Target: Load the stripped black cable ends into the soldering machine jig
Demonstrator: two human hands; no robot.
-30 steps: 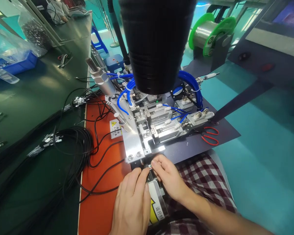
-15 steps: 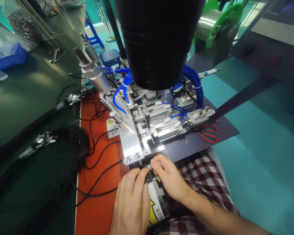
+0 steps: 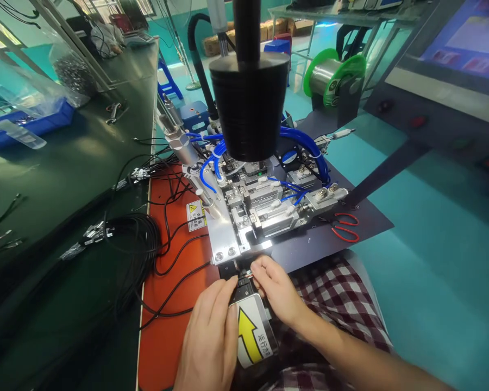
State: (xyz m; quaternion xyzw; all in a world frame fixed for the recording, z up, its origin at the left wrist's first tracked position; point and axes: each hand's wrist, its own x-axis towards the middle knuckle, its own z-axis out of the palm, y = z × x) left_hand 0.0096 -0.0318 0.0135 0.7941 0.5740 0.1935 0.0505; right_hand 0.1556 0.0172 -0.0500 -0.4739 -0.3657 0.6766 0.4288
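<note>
My right hand (image 3: 277, 289) is closed in a pinch, thumb against forefinger, on a few thin wires (image 3: 248, 273) with white and reddish colours. Just left of it, my left hand (image 3: 212, 331) has its fingers bent and held together, the tips at the black feed track (image 3: 244, 292); whatever they grip is hidden. A black cable (image 3: 175, 315) runs from the left behind that hand. Below the fingertips lies a white label with a yellow arrow (image 3: 248, 334). Directly ahead of both hands stands the machine's metal plate (image 3: 224, 233).
A black cone-shaped hood (image 3: 248, 108) hangs over the machine. Blue air tubes (image 3: 309, 144) arch behind. Red-handled cutters (image 3: 346, 227) lie on the grey plate at right. Coiled black cables (image 3: 140, 244) cover the green bench edge at left. A green wire spool (image 3: 336, 76) stands behind.
The view has tilted up and shifted, showing more of the room and the label's arrow. My left fingertips have drawn away from the right hand, leaving a gap; the right still pinches the wires.
</note>
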